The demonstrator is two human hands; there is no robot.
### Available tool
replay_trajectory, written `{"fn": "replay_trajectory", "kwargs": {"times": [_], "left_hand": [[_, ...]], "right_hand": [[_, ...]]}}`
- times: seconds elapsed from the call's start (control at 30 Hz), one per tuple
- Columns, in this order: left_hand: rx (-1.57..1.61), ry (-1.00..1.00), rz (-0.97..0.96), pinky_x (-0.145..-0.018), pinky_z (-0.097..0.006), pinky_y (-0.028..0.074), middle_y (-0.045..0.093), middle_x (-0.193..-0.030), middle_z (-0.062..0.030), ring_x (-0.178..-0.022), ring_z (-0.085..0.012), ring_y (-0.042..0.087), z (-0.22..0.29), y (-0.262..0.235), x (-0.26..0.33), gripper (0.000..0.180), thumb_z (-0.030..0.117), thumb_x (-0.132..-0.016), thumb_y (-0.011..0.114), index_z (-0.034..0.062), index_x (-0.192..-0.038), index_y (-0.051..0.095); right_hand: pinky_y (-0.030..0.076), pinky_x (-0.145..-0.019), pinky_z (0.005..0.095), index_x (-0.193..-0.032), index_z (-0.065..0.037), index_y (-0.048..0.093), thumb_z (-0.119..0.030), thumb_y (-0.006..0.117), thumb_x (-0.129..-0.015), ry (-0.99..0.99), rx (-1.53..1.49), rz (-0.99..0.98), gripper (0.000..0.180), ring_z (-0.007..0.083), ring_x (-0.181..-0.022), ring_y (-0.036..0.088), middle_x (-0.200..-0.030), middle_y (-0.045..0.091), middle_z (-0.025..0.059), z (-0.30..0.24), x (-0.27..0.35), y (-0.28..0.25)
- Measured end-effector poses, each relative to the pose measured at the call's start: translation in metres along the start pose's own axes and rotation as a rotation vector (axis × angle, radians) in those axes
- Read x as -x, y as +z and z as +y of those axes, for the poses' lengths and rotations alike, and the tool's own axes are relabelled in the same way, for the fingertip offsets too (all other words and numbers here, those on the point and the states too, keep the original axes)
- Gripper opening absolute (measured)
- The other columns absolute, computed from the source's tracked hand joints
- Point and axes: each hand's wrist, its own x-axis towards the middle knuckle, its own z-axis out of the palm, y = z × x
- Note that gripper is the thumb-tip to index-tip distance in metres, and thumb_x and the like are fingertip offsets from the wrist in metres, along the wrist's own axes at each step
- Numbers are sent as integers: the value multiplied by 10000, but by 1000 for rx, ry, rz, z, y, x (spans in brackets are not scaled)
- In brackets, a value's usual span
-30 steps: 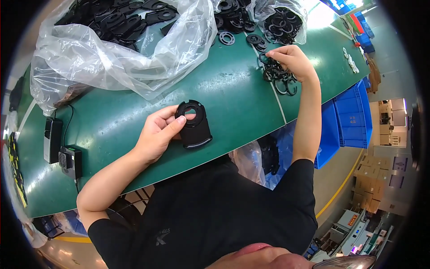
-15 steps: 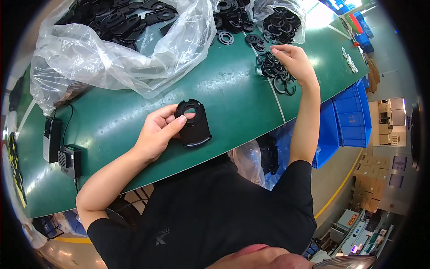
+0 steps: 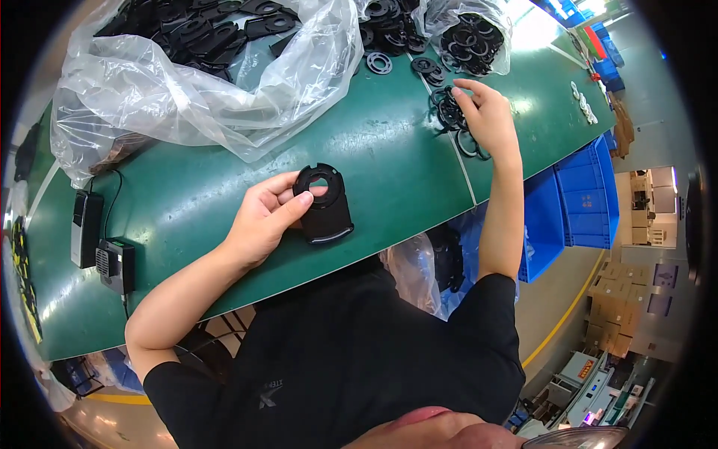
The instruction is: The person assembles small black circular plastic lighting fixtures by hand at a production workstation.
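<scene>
left fingers (image 3: 299,200) around black plate (image 3: 325,206)

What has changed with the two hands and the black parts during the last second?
The right hand moved only a little over the loose pile of black rings, its fingers now spread at them; whether it grips one cannot be told. The left hand kept hold of the black plate with a round hole on the green table, in the same place.
</scene>
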Motion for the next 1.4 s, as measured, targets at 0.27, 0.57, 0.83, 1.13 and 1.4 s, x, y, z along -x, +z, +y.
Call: {"fn": "replay_trajectory", "kwargs": {"times": [0.27,0.57,0.83,1.13,1.4], "left_hand": [[42,33,-22,-788,-290,494,604,-1075,-91,-924,-129,588,-4,0,-1,369,142,-890,556,-35,-1202,472],[61,29,-27,-806,-284,485,601,-1079,-98,-930,-131,586,-4,0,0,367,127,-886,556,-41,-1201,469],[20,23,-26,-803,-282,482,604,-1072,-94,-935,-127,582,0,1,0,365,133,-884,561,-38,-1195,475],[41,21,-19,-785,-274,481,609,-1059,-89,-916,-123,585,-1,1,0,363,151,-888,558,-35,-1191,480],[6,17,-8,-802,-287,489,607,-1065,-91,-922,-128,591,-3,-2,0,359,167,-894,552,-31,-1187,485]], "right_hand": [[477,-637,335,-985,7,630,-211,627,-798,-19,142,-40,287,284,-631,616,-712,624,196,-7,-10,-8],[359,-487,274,-1030,3,618,-231,613,-817,-51,-120,-204,317,105,-485,424,-521,500,58,2,-14,-2],[305,-458,268,-1052,-1,608,-241,598,-835,-115,-83,-259,324,78,-475,351,-476,425,4,-8,-17,15],[383,-504,248,-999,4,625,-219,603,-827,-20,-223,-88,282,84,-513,444,-574,539,60,8,-15,18],[408,-512,279,-967,12,620,-162,604,-820,-40,-134,-63,228,107,-510,508,-602,586,97,-14,1,13]]}}
